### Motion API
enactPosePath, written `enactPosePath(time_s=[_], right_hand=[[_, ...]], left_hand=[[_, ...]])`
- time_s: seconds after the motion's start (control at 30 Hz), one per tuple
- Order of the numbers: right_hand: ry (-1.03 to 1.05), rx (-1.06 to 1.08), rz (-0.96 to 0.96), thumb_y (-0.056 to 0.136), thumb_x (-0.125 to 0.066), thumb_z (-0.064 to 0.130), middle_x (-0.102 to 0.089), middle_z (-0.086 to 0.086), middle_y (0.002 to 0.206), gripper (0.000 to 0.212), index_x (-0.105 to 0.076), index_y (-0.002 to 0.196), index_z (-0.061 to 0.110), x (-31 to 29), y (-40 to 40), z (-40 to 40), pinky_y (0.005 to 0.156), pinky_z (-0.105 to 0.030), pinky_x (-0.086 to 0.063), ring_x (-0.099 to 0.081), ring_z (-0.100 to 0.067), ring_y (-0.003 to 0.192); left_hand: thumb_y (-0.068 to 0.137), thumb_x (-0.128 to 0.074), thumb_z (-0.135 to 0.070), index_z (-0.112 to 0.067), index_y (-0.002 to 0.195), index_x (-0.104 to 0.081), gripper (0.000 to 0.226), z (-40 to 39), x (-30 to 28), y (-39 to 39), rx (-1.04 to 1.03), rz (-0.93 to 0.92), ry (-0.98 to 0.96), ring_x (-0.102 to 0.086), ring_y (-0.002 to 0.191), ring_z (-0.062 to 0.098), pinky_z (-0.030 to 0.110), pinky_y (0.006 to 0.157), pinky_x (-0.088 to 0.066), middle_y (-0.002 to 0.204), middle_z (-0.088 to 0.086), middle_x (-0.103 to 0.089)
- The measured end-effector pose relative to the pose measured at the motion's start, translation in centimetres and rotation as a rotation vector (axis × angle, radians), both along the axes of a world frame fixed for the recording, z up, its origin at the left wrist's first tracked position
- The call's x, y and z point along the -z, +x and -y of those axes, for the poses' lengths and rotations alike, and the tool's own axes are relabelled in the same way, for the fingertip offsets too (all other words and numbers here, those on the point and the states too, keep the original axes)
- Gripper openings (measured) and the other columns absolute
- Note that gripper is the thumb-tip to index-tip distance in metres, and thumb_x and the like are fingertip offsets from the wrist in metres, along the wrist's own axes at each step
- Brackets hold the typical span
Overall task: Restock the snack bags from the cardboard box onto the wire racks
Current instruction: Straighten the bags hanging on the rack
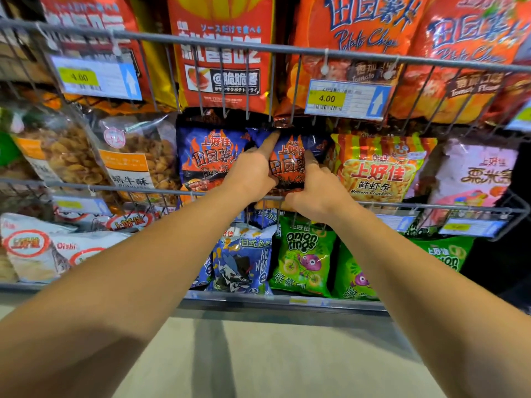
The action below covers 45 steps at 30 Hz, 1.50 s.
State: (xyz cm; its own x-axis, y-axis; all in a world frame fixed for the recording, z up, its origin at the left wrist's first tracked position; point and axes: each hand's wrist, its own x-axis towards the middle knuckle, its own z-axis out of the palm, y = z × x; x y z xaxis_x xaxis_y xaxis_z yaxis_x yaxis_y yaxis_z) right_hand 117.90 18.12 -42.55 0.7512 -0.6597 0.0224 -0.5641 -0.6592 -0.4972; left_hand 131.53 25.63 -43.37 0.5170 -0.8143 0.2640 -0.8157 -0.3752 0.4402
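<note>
Right now a dark blue snack bag (290, 165) with orange flame print stands in the middle wire rack (373, 204), both hands on it. Its top edge sits just below the bottom of the upper wire rack (287, 50). The left hand (253, 175) presses against the bag's left side, forefinger stretched straight up along the bag, the other fingers curled round its edge. The right hand (319, 193) holds the bag's lower right part, fingers bent over its front, thumb low near the rack's front wire.

Just left of that bag stands a matching blue bag (209, 156), touching it. Left of that are clear packs of brown twisted snacks (140, 159). Just right of the held bag is a striped prawn cracker bag (382, 168), and beyond it a pink bag (477, 173).

Above the held bag, large orange potato chip bags (362, 33) fill the upper rack, with a price tag (346, 99) reading 4.00 clipped to its wires. Below the held bag sit green onion ring bags (304, 254) and a blue cartoon bag (241, 259). Whether the cardboard box is nearby, I cannot tell.
</note>
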Motion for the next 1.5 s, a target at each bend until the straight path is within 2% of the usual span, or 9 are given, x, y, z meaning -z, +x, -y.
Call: enactPosePath(time_s=[0.4, 0.57, 0.63, 0.77, 0.9, 1.07, 1.2, 1.37, 1.5], right_hand=[[-0.143, -0.003, -0.017, 0.089, -0.067, 0.033, -0.030, -0.014, 0.155, 0.089, -0.014, 0.158, 0.015, 0.5, -0.9, -0.8, 0.103, -0.042, -0.043, -0.044, -0.038, 0.133], [-0.319, -0.011, 0.070, 0.090, -0.063, 0.025, -0.027, -0.011, 0.156, 0.075, -0.028, 0.153, 0.009, 1.1, -2.4, -1.6, 0.105, -0.043, -0.038, -0.040, -0.038, 0.131], [-0.394, -0.070, -0.033, 0.094, -0.059, 0.034, -0.020, -0.007, 0.162, 0.076, -0.022, 0.156, 0.010, 1.6, -2.8, -1.6, 0.112, -0.043, -0.032, -0.031, -0.036, 0.139], [-0.429, -0.091, -0.222, 0.096, -0.050, 0.057, -0.007, -0.004, 0.168, 0.085, -0.012, 0.159, 0.014, 2.3, -2.5, -1.0, 0.117, -0.046, -0.025, -0.021, -0.034, 0.148], [-0.389, -0.106, -0.186, 0.095, -0.053, 0.055, -0.006, -0.006, 0.168, 0.088, -0.010, 0.160, 0.013, 2.6, -2.4, -1.2, 0.119, -0.045, -0.025, -0.020, -0.034, 0.148], [-0.400, -0.139, 0.153, 0.093, -0.061, 0.030, -0.045, -0.006, 0.146, 0.058, -0.045, 0.146, 0.012, 2.2, -6.7, -1.2, 0.109, -0.040, -0.037, -0.042, -0.031, 0.130], [-0.434, 0.032, 0.438, 0.088, -0.069, 0.017, -0.052, -0.010, 0.132, 0.048, -0.056, 0.134, 0.012, 2.9, -12.3, 2.5, 0.095, -0.045, -0.049, -0.052, -0.034, 0.118], [-0.233, 0.246, 0.517, 0.092, -0.067, 0.037, -0.031, -0.010, 0.151, 0.068, -0.035, 0.151, 0.025, 2.4, -14.2, 8.2, 0.106, -0.046, -0.042, -0.041, -0.032, 0.132], [-0.072, 0.263, 0.338, 0.096, -0.058, 0.048, -0.058, -0.016, 0.134, 0.067, -0.026, 0.153, 0.033, 1.6, -12.1, 10.4, 0.095, -0.048, -0.047, -0.055, -0.040, 0.120]], left_hand=[[0.089, -0.072, -0.014, -0.029, 0.160, -0.005, 0.099, -1.0, -0.2, -0.9, -0.057, -0.028, -0.058, -0.057, 0.086, 0.030, 0.035, 0.068, -0.043, 0.097, 0.009, -0.051], [0.097, -0.052, -0.009, -0.026, 0.155, -0.031, 0.064, -2.4, 1.2, -2.5, -0.148, 0.325, -0.115, -0.036, 0.130, 0.031, 0.046, 0.099, -0.043, 0.150, 0.008, -0.037], [0.103, -0.046, -0.021, -0.031, 0.158, -0.019, 0.062, -2.0, 1.6, -2.2, -0.116, 0.427, 0.068, -0.013, 0.149, 0.033, 0.053, 0.116, -0.026, 0.166, 0.003, -0.014], [0.106, -0.038, -0.032, -0.035, 0.159, -0.005, 0.062, -1.3, 1.0, -1.7, -0.110, 0.382, 0.232, 0.009, 0.154, 0.031, 0.061, 0.120, -0.005, 0.169, -0.003, 0.002], [0.107, -0.038, -0.036, -0.032, 0.159, -0.014, 0.058, -1.4, 0.2, -2.3, -0.100, 0.327, 0.198, 0.002, 0.154, 0.031, 0.061, 0.120, -0.006, 0.168, 0.001, -0.005], [0.100, -0.049, -0.034, -0.021, 0.151, -0.039, 0.054, -2.3, 0.0, -4.7, -0.110, 0.356, -0.007, -0.023, 0.145, 0.032, 0.053, 0.117, -0.024, 0.158, 0.006, -0.033], [0.089, -0.058, -0.025, -0.017, 0.143, -0.052, 0.055, -0.8, 0.7, -9.3, 0.022, 0.379, -0.248, -0.044, 0.125, 0.037, 0.051, 0.102, -0.042, 0.141, 0.013, -0.050], [0.097, -0.059, -0.037, -0.037, 0.156, -0.023, 0.068, 4.0, 0.4, -13.9, -0.019, 0.160, -0.126, -0.037, 0.134, 0.038, 0.048, 0.104, -0.043, 0.159, 0.011, -0.016], [0.095, -0.065, -0.036, -0.035, 0.151, -0.031, 0.065, 6.5, 0.7, -13.8, -0.077, 0.049, -0.124, -0.057, 0.113, 0.040, 0.046, 0.096, -0.050, 0.163, 0.005, -0.001]])
